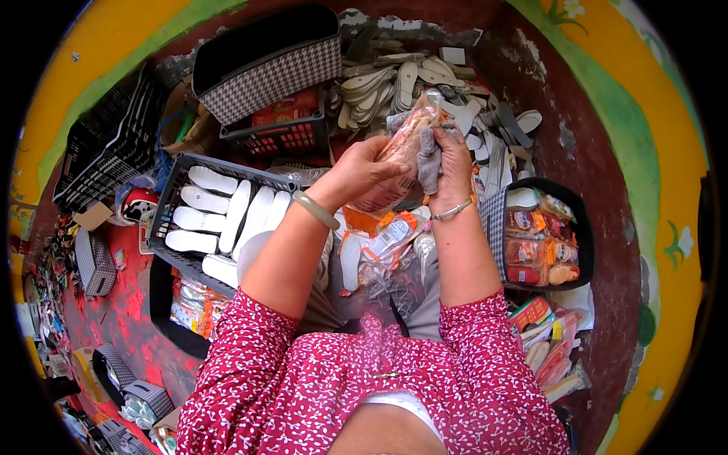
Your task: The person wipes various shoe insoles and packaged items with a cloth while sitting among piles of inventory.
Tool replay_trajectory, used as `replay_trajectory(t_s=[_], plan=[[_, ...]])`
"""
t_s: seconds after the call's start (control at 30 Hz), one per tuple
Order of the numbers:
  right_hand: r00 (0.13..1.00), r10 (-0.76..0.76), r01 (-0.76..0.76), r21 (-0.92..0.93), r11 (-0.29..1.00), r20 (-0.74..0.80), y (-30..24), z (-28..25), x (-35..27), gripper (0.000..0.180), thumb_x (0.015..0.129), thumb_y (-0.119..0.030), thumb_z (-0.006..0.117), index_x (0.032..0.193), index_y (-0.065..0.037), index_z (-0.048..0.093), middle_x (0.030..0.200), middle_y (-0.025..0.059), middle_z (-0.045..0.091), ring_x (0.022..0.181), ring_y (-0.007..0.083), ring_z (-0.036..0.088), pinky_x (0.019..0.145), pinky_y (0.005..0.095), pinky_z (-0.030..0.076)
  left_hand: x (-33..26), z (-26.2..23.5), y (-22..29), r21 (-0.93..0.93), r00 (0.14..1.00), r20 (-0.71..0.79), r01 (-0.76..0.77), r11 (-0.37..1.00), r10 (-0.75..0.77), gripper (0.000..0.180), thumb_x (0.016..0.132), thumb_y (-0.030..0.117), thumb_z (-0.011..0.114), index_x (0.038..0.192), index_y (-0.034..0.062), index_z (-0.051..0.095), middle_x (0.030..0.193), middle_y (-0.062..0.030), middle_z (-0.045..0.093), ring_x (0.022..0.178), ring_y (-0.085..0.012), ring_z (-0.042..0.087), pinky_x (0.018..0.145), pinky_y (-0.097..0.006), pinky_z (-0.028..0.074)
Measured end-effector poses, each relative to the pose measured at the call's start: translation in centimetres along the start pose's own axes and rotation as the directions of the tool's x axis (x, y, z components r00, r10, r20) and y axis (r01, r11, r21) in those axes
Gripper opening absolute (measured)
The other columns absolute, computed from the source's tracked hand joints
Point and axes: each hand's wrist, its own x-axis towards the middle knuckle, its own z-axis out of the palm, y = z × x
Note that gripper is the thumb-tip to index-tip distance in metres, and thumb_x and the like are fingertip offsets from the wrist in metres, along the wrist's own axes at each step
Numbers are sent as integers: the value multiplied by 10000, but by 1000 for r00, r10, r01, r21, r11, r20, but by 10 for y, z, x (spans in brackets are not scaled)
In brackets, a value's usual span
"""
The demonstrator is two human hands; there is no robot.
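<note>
Out in front of me, both hands are closed on a clear plastic package [403, 155] with orange print and pale pinkish contents. My left hand [366, 173] grips its left side, thumb across the front. My right hand [453, 168] pinches its right edge together with a bunched grey cloth [429, 161], part of which shows behind the package. Below them, on my lap, lie orange-and-clear plastic packets [390, 235] and a white insole [349, 262].
White insoles fill a black crate [163, 220] at left. A houndstooth bin [494, 227] of packaged goods stands at right. Loose insoles [379, 91] are heaped against the far wall, beside a larger houndstooth bin [280, 80] on a black crate [303, 136].
</note>
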Motion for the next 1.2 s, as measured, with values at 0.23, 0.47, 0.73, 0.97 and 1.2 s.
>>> replay_trajectory(t_s=[0.23, 0.47, 0.73, 0.97, 1.2], plan=[[994, -85, 76, -126, 989, -74, 5, -6, 3, 256, 878, -231, 568, 1034, -30, 594, 925, 64, 632, 798, 169, 616, 709, 301, 515, -3, -4, -3, -54, 999, 35, 25, 998, -24, 354, 810, 116, 652, 1097, -50, 526, 955, -42, 600, 855, -86, 551, 777, -248, 465], [997, -60, 53, 130, 990, 52, -62, -49, 37, 454, 930, -387, 418, 1113, 6, 556, 1092, 137, 600, 1001, 270, 578, 895, 382, 460, -17, -7, 12, -131, 999, 38, -3, 991, 8, 374, 811, 99, 645, 1130, -45, 515, 996, -52, 589, 885, -90, 543, 803, -253, 454], [875, 156, 140, -549, 824, 457, -47, 4, -3, 429, 869, -350, 584, 1164, -40, 549, 993, 46, 611, 904, 113, 553, 810, 229, 439, -11, -4, -5, 330, 983, 174, -113, 937, 57, 257, 829, 66, 617, 1054, -25, 533, 933, -16, 584, 849, -58, 503, 752, -236, 440], [830, -286, 554, -771, 315, 479, -22, 9, -4, 267, 781, -264, 702, 819, -17, 606, 671, 70, 604, 583, 139, 537, 560, 261, 438, -7, -4, -11, 189, 986, 168, -46, 981, 14, 253, 825, 125, 652, 1002, -19, 544, 883, 5, 583, 817, -55, 510, 739, -225, 440], [739, -494, 609, -768, 198, 459, -14, 14, -8, 317, 798, -304, 679, 732, -15, 569, 585, 132, 556, 486, 219, 528, 483, 324, 414, -17, -5, 6, -51, 955, 292, 75, 996, -57, 348, 813, 130, 662, 1086, -36, 524, 961, -29, 600, 855, -69, 535, 775, -235, 449]])
